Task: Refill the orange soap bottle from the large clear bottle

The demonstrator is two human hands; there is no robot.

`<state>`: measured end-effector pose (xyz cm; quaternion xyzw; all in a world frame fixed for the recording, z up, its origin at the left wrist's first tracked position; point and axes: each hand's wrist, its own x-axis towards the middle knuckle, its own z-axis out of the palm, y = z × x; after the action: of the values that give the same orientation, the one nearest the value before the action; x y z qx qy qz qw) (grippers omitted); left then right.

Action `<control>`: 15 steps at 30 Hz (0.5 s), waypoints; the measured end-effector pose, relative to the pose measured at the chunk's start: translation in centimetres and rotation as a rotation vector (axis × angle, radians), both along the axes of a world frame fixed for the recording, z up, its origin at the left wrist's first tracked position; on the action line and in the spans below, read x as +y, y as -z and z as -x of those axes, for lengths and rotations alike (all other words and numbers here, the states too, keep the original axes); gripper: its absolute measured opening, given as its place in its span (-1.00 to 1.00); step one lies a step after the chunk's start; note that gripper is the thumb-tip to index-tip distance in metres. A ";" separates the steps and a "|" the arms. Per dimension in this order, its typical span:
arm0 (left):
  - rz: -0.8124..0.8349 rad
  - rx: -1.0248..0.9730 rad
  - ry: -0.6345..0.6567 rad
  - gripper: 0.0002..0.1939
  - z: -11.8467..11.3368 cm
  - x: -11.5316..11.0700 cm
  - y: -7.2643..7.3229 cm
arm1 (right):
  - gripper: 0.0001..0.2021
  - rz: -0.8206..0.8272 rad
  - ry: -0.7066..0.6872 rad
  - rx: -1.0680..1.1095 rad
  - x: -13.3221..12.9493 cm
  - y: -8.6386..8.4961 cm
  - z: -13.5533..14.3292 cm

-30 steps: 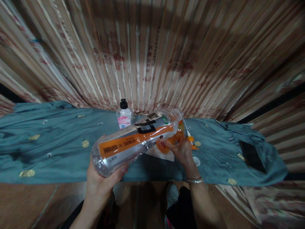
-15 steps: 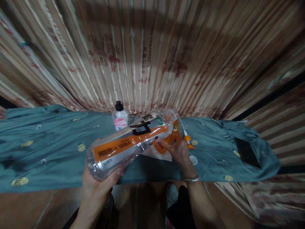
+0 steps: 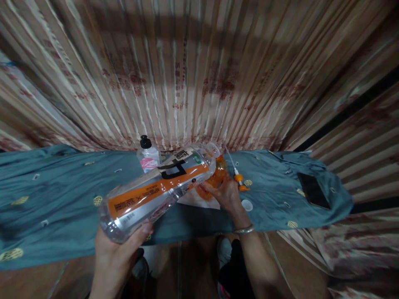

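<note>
A pleated beige curtain (image 3: 156, 62) rises behind and to the sides, printed with reddish flowers and lettering, and a dark bar (image 3: 346, 111) slants across it at right. Before it, a wrinkled teal cloth (image 3: 274, 178) with yellow motifs stretches in a long band above a brown floor (image 3: 75, 278) with pale seams. The light is dim, a broad shadow darkening the curtain's upper part.

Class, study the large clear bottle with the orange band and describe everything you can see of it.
The large bottle looks like clear plastic, with an orange, silver and beige label bearing black characters. The left hand grips it near the base, holding it aslant above the blue-green cloth. Its base points lower left; its seemingly uncapped mouth is upper right, close to the orange bottle. Whether the two touch is unclear.
</note>
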<state>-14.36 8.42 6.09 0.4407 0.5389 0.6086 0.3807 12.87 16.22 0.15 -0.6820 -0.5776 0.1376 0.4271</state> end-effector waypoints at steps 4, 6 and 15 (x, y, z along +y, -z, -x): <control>0.028 -0.098 0.055 -0.37 0.3 0.0 0.3 | -0.52 0.006 0.005 0.005 0.0 0.0 0.1; 0.015 -0.104 0.053 -0.38 0.3 0.0 0.3 | -0.49 0.016 0.005 0.004 0.1 0.0 0.0; -0.046 -0.149 0.038 -0.38 0.1 0.4 0.0 | -0.44 -0.006 -0.021 -0.009 0.2 0.2 -0.1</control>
<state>-14.50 8.81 6.11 0.4131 0.4865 0.6446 0.4209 13.01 16.38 -0.02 -0.6753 -0.5869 0.1372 0.4252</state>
